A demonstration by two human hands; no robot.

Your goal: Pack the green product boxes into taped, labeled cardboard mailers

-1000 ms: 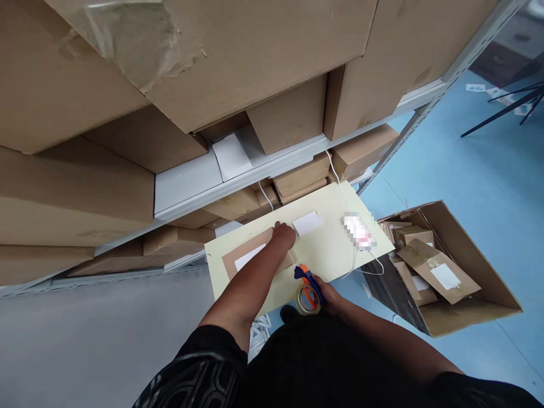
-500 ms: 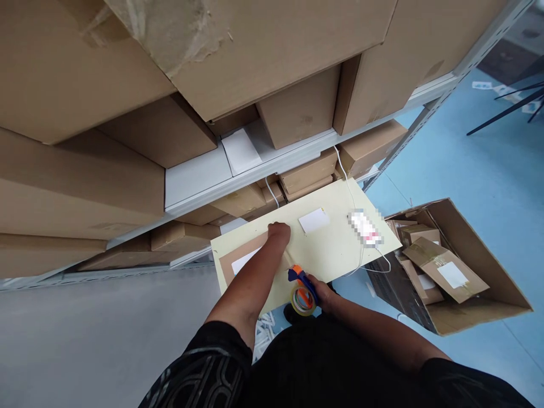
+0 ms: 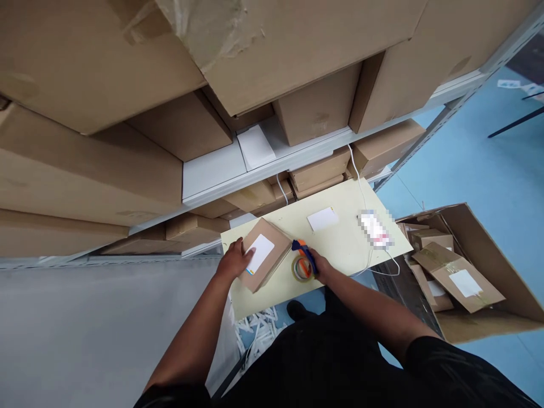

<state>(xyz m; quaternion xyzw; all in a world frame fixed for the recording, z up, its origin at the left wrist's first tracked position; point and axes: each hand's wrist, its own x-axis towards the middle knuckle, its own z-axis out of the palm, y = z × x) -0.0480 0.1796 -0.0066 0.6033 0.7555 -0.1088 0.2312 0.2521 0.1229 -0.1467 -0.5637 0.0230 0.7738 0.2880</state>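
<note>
Right hand point(image 3: 322, 267) wraps around the blue-and-orange tape dispenser point(image 3: 303, 263) at twelve o'clock; left hand point(image 3: 233, 259) pinches the labelled cardboard carton point(image 3: 269, 260), thumb on top, at eleven o'clock on the cream tabletop point(image 3: 340, 246). Carton appears light, fairly stiff; grip opposite edges. White card point(image 3: 322, 219) lies beyond, toward one o'clock.

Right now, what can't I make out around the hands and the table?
All in the head view:
- Any print on the label: too small to read; the left hand's thumb covers its edge.
- Right hand: fingertips mostly hidden by the tape dispenser.
- Pale thing on the table: pixelated over.
- Big upper box: cut off by the top edge.
</note>
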